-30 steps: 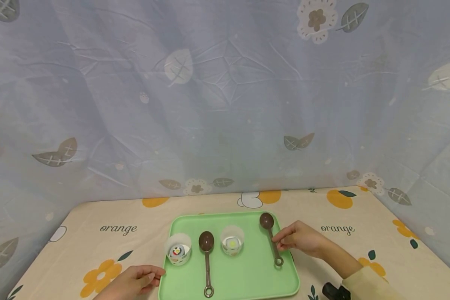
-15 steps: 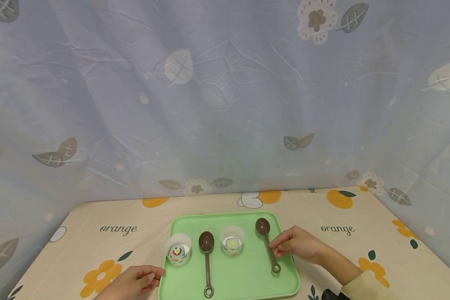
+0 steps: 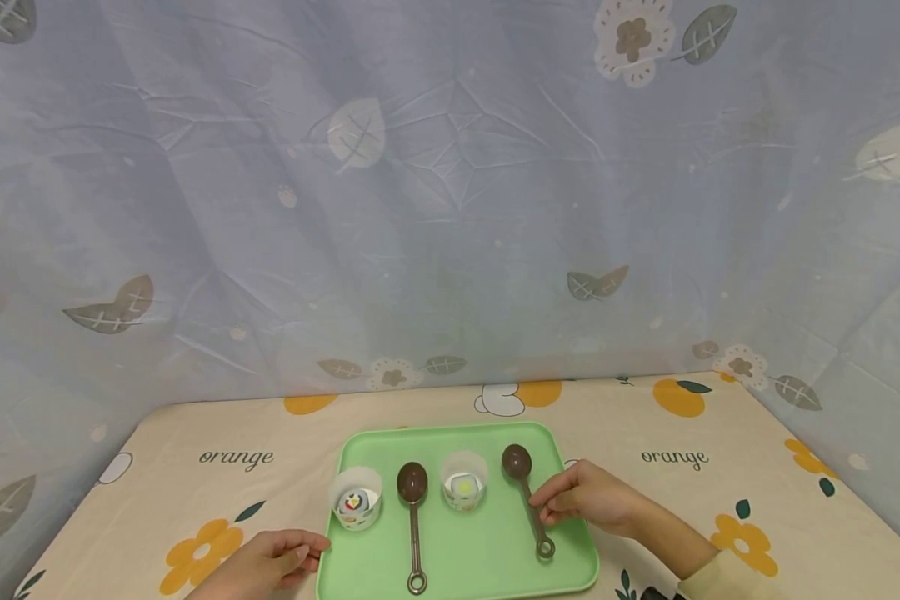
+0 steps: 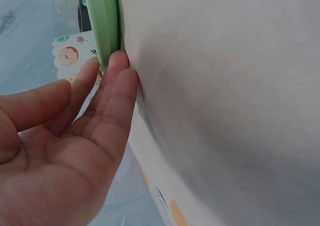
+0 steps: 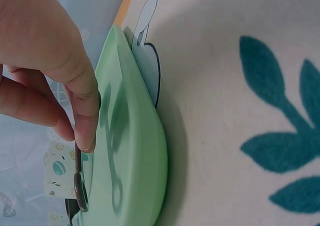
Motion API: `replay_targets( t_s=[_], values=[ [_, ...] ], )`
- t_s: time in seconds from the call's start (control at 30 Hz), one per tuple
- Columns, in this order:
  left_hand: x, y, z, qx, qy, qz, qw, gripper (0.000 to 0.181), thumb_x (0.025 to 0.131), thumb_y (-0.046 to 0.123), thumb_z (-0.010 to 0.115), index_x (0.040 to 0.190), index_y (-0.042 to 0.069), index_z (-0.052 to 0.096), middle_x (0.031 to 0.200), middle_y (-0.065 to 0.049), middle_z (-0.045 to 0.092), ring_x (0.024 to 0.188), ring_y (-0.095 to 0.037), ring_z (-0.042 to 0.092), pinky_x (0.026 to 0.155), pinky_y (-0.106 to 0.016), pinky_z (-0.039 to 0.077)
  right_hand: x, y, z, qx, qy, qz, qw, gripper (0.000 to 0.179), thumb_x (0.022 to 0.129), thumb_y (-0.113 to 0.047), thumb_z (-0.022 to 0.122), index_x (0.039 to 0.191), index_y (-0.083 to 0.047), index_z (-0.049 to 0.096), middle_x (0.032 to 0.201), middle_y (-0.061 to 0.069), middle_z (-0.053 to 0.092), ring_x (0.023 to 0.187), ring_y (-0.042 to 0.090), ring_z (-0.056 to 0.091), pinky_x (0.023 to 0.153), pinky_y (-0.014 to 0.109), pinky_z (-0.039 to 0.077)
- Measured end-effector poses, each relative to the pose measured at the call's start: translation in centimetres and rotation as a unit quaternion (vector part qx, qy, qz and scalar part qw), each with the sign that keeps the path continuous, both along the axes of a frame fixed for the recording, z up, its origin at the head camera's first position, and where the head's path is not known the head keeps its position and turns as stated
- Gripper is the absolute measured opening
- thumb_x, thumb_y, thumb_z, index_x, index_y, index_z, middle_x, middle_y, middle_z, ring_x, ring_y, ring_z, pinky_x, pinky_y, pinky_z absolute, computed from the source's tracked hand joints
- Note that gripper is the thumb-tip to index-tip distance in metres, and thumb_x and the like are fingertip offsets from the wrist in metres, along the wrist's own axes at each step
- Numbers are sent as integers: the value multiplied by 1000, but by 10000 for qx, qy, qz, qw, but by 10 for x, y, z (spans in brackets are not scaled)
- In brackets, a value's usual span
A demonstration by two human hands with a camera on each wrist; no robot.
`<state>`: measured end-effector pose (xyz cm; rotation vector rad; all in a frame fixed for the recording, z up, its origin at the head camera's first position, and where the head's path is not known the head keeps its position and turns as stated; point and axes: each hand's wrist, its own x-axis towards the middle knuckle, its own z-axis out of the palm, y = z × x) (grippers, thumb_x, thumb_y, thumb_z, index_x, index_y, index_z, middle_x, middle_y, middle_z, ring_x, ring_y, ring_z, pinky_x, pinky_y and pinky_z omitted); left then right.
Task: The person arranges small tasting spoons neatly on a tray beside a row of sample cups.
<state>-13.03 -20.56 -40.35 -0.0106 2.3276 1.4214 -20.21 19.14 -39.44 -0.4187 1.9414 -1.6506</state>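
My right hand (image 3: 596,498) pinches the handle of a brown spoon (image 3: 517,462) between thumb and fingers over the right side of a green tray (image 3: 495,554). In the right wrist view the handle (image 5: 79,186) hangs below the fingertips, close over the tray, which bears its shadow. With fairly straight fingers, my left hand (image 3: 262,562) touches the tray's left edge; the left wrist view has those fingertips (image 4: 118,61) right at the rim. A second brown spoon (image 3: 412,483) lies on the tray between two small patterned white cups, one left (image 3: 357,518) and one right (image 3: 465,497).
Under the tray spreads a cream tablecloth (image 3: 232,492) printed with oranges, flowers and leaves. A grey-blue patterned curtain (image 3: 450,250) hangs behind the table and along both sides. Each cup has a small coloured pattern showing inside.
My right hand has moved the spoon left and nearer to me, from the tray's right edge inward. My left hand, the tray, the cups and the other spoon have stayed put.
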Motion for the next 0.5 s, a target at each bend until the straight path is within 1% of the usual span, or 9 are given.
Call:
replay_targets(
  t_s=[0.23, 0.5],
  values=[
    [0, -2, -1, 75, 19, -106, 9999, 24, 96, -2, 39, 107, -14, 55, 89, -2, 59, 81, -16, 52, 75, -32, 49, 2, -3, -1, -36, -64, 58, 10000, 22, 84, 13, 47, 101, 24, 56, 84, 17, 65, 72, 14, 61, 72, 29, 52],
    [-1, -2, -3, 70, -72, -9, 9999, 24, 96, -2, 38, 108, -13, 56, 89, -3, 59, 81, -16, 52, 75, -31, 49, 4, -7, -2, -117, -66, 104, 9999, 23, 83, 14, 46, 100, 25, 55, 83, 17, 65, 71, 14, 60, 72, 29, 52]
  ],
)
